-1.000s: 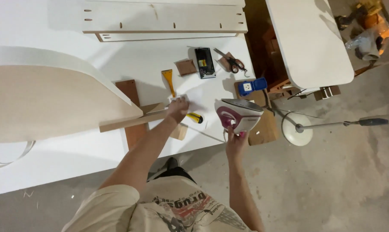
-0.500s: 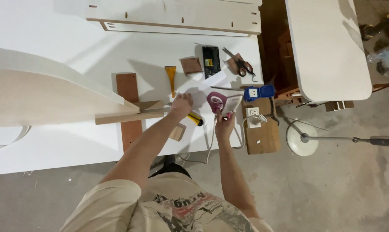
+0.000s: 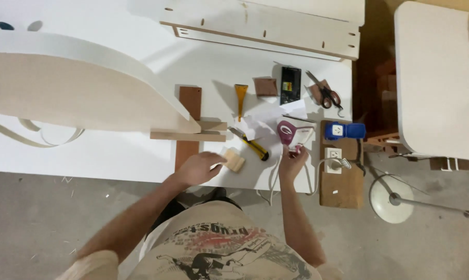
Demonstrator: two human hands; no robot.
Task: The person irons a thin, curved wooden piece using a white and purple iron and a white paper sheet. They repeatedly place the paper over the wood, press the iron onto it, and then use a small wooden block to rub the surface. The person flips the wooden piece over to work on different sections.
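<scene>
Fingers of the left hand (image 3: 197, 169) curl around a small pale wooden block (image 3: 234, 159) at the near edge of the white worktable (image 3: 115, 150), holding it against the tabletop. At the same near edge, to the right, the right hand (image 3: 291, 162) closes on the handle end of a white and magenta clothes iron (image 3: 292, 133), which rests on the table just far of that hand.

Largest on the table is a big curved white panel (image 3: 74, 83) at the left, its pale raw edge facing the viewer; its tip lies over a long wooden strip (image 3: 188, 136) and a reddish-brown board (image 3: 189, 129). Loose pale edge banding (image 3: 37, 136) curls from under the panel at the left. Slotted white boards (image 3: 265, 26) lie along the far edge.

Right of the iron, a brown board (image 3: 342, 181) carries a white wall socket (image 3: 333, 154) and a blue plug adapter (image 3: 346, 130), with a white cord (image 3: 312, 179) looping off the table edge.

Smaller things sit between: a yellow and black utility knife (image 3: 251, 145) just beside the block, an orange-handled scraper (image 3: 240, 98), a small brown square (image 3: 266, 86), a black rectangular device (image 3: 290, 85), and scissors (image 3: 325, 95) at the far right.
</scene>
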